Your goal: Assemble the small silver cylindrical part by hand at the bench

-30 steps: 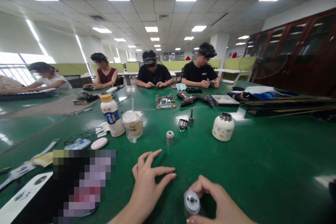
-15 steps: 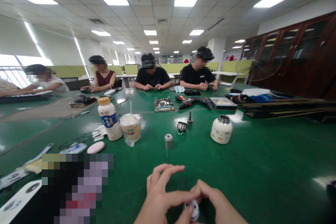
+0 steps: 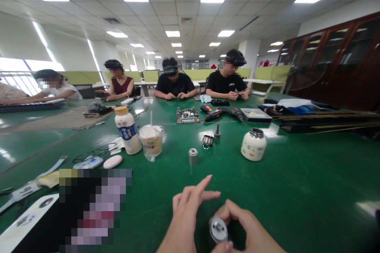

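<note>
My right hand grips what looks like a small electric motor, its round silver end face tipped up toward me with a raised centre and dark holes. The thumb sits below it and the curled fingers above; the body behind the face is partly hidden. Left of it my left hand is held with its fingers stretched out, apart from the motor. A similar silver cylinder stands upright on the green table beyond my hands. Behind that are a small metal cup-like part and a dark drill chuck-like part.
A cream flask stands right, a milk bottle and lidded drink cup left. Farther back lie a circuit board, power drills and a grey box. Several people sit across the table.
My left hand has come off the motor and its fingers have straightened. The motor's face now shows more fully in my right hand. The view has shifted slightly.
</note>
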Tool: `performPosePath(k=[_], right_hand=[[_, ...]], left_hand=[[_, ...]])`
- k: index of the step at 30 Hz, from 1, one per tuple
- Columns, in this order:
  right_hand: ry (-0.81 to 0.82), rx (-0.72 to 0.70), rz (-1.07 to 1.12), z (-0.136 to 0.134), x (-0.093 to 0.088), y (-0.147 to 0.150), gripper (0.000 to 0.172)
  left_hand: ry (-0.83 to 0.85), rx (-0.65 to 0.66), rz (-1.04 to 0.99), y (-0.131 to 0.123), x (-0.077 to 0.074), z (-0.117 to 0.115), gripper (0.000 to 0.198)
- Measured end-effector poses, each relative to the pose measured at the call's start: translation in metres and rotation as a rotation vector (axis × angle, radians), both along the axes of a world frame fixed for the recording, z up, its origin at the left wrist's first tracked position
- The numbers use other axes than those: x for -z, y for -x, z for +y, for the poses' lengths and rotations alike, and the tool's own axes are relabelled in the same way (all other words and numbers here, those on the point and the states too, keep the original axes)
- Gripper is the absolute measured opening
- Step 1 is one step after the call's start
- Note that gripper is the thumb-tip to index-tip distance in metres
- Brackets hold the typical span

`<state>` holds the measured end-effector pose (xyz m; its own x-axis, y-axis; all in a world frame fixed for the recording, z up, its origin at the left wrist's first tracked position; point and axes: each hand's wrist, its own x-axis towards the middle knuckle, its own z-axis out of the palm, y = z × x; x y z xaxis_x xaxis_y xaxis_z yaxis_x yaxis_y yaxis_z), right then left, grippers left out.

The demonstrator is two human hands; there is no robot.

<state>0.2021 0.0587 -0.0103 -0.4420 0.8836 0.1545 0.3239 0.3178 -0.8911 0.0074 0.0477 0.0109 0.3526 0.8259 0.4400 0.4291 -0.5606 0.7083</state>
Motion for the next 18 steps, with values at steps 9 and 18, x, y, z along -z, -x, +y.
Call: performPosePath(k=[9,18], right_hand=[[0.021,-0.009,-0.032,0.004,0.003,-0.002,0.034],[0.033,-0.033,-0.008,0.004,-0.002,-0.001,0.029]], left_hand=[[0.002,-0.200,-0.070,0.007,-0.004,0.018,0.063],[0.054,-0.274,0.122,0.032,0.020,0.050,0.060]])
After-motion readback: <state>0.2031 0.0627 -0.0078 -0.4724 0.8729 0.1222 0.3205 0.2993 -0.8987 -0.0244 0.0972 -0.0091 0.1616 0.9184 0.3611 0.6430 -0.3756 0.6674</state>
